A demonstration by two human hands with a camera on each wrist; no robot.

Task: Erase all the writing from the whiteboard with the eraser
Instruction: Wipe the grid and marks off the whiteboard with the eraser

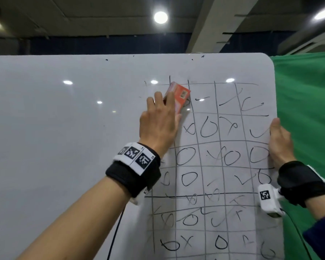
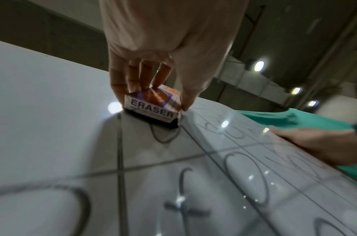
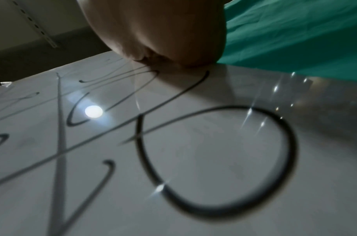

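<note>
Orange-wrapped eraser (image 1: 177, 97), gripped felt-down by left hand (image 1: 159, 121) fingers (image 2: 147, 76), rubs the grid (image 1: 210, 166) while right hand (image 1: 279, 142) clasps the whiteboard (image 1: 64, 128) edge, steadying it.

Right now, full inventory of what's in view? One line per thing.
whiteboard: one, white, upright, fills most of the head view
grid: one, black marker lines with circles, crosses and ticks, on the board's right part, mostly unerased
eraser: one, orange-red top, dark pad, pressed on the board at the grid's top left
green cloth: one, behind the board's right edge
ceiling lights: three, white, overhead
wristbands: two, black with white tags, one per wrist
left hand: fingers grip the eraser
right hand: holds the board's right edge
</note>
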